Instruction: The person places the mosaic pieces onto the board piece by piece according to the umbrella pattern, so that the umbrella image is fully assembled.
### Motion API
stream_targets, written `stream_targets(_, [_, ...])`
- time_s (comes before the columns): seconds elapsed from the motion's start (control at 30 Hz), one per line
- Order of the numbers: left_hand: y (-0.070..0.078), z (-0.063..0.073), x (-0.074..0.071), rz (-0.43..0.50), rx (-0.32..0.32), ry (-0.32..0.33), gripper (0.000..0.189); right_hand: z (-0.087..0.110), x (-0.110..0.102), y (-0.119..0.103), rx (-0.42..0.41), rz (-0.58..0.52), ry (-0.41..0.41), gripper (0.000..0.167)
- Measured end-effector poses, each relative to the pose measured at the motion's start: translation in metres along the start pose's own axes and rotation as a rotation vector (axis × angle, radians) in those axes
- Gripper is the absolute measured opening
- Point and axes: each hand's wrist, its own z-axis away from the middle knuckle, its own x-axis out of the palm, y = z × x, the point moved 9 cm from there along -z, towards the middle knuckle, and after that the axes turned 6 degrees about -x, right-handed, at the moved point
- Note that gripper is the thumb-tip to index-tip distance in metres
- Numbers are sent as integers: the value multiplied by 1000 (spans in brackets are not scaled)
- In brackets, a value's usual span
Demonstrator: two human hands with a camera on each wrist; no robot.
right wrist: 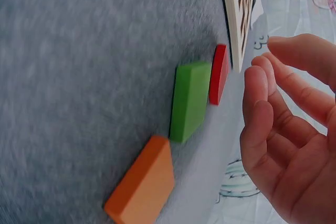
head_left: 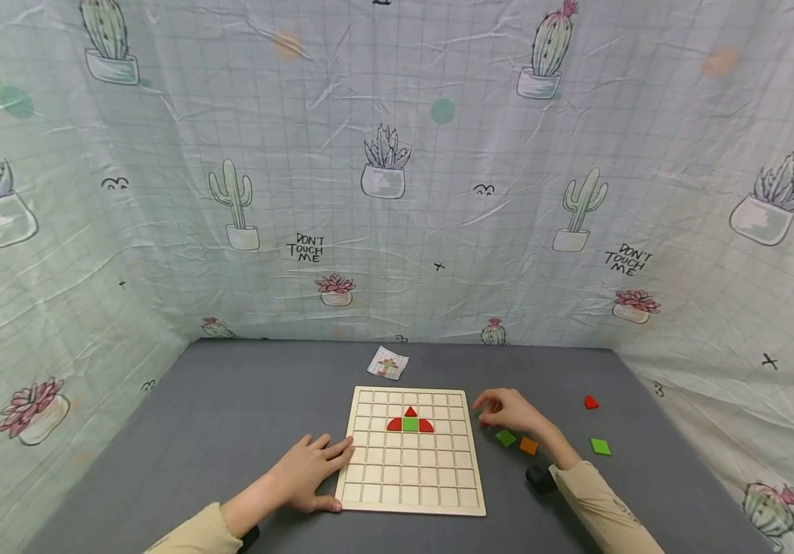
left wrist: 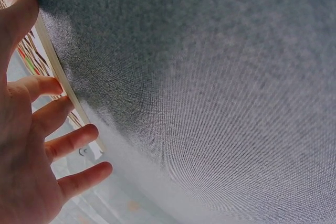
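Note:
A wooden grid board lies on the grey table. It carries a red triangle above a green square, flanked by a red rounded piece and another red rounded piece. My left hand touches the board's left edge, fingers spread and thumb at the near corner. Just right of the board, my right hand hovers over a red piece, thumb and fingertips apart with nothing between them. Beside that piece lie a green block and an orange block.
A small picture card lies behind the board. Farther right are a loose red piece and a green tile. A cactus-print curtain surrounds the table's back and sides.

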Motion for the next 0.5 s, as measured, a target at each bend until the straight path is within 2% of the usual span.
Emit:
stream_targets(0.17, [-1, 0, 0, -3, -3, 0, 83, 0, -4, 3, -4, 60, -15, 21])
stream_targets(0.33, [-1, 0, 1, -13, 3, 8, 83, 0, -2, 11, 31, 67, -61, 26])
stream_targets(0.5, [0, -1, 2, -16, 7, 6, 83, -1, 2, 14, 24, 82, -98, 29])
